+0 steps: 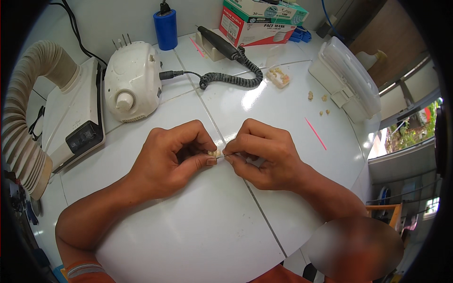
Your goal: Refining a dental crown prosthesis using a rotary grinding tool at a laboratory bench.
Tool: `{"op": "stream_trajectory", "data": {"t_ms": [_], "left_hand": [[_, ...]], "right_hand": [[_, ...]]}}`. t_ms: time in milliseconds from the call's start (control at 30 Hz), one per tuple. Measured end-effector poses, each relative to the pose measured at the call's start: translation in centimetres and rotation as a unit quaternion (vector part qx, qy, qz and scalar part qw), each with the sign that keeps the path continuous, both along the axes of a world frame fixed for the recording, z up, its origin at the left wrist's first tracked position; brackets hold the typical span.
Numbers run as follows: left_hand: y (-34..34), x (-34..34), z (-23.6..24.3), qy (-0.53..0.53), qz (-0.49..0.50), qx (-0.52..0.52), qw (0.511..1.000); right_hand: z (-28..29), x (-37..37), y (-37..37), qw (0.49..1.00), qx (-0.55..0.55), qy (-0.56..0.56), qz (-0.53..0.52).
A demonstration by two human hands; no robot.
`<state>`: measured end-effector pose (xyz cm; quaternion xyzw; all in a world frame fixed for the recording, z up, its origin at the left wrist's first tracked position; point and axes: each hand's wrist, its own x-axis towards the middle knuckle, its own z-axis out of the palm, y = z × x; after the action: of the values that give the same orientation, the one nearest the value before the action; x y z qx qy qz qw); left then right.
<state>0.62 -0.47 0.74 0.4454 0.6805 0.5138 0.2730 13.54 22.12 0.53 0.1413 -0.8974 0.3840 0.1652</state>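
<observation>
Between the thumb and index finger of my left hand (pixel 174 153) is a small cream, tooth-like piece (pixel 214 153). My right hand (pixel 264 153) faces it from close by, its thumb and fingertips pinched on a thin metal pin (pixel 221 156) whose end reaches the piece. How much of the pin lies inside the fingers is hidden. Both hands are above the middle of a white tiled table (pixel 188 231). Beyond my right hand, a little clear box (pixel 278 78) holds more cream and orange pieces, and several loose pieces (pixel 324 98) lie beside it.
A white control unit (pixel 133 82) connects by a coiled cord (pixel 236 82) to a black rotary handpiece (pixel 217 42) on its rest. Left of it is a white machine with a ribbed hose (pixel 21 108). A lidded plastic case (pixel 347 78), cartons (pixel 257 28) and a pink stick (pixel 315 133) stand or lie around.
</observation>
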Motion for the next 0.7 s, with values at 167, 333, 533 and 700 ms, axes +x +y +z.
{"op": "stream_trajectory", "data": {"t_ms": [167,333,533,700], "left_hand": [[-0.2,0.03,0.17,-0.007,-0.002,0.006,1.0],[-0.05,-0.07,-0.04,-0.003,-0.004,-0.004,1.0],[-0.05,-0.02,-0.08,-0.008,-0.003,0.004,1.0],[0.05,0.01,-0.41,-0.005,0.006,0.012,1.0]], "right_hand": [[0.05,-0.07,-0.05,1.0,-0.004,-0.014,-0.008],[-0.25,-0.12,-0.05,0.999,-0.035,0.0,-0.022],[-0.4,-0.05,0.03,1.0,-0.029,-0.009,-0.009],[-0.28,0.0,0.0,1.0,-0.029,-0.011,-0.003]]}}
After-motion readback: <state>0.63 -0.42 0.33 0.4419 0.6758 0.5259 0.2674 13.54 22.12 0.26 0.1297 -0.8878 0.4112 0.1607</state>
